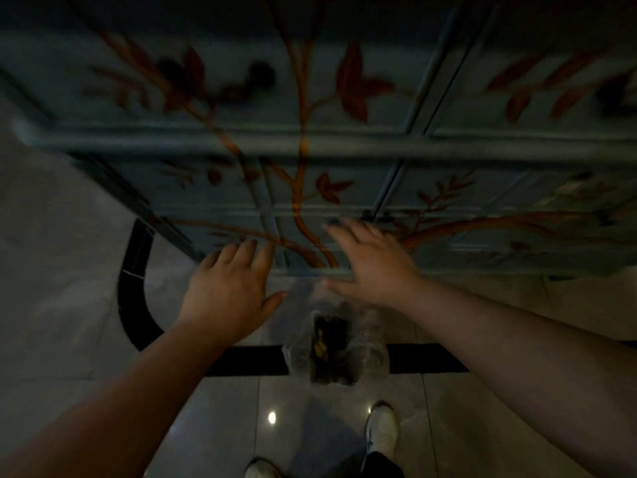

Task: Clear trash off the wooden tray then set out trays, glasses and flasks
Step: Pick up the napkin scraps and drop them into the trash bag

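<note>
Left hand point(227, 291): palm down, fingers point(241, 251) spread and open, holding nothing; fingertips lie over the lower edge of the cabinet front (contact cannot be told in the dim, blurred frame).
Right hand point(370, 262): palm down, fingers point(344, 229) spread and open, empty; it reaches toward the foot of the cabinet door, thumb pointing inward above the bag.
Trash bag point(331, 343): clear plastic liner, open at the top, standing on the floor between and below the two hands, just in front of the cabinet; dark scraps and a yellowish piece show inside.
Wooden tray, glasses, flasks: none in view.
Cabinet point(310, 139): blue-grey painted front with orange-brown branches and leaves, panelled doors, fills the upper frame; a small dark fitting sits at the door seam just beyond the right fingertips.
Floor point(69, 270): pale glossy tiles with a black inlaid band point(134, 288) curving at the left and running across behind the bag; one bright spot of reflected light near the bottom.
Shoes point(381, 429): white, the right one just below the bag, the left partly cut off at the bottom edge.
Obstruction: both forearms cross the lower frame and hide parts of the floor.
</note>
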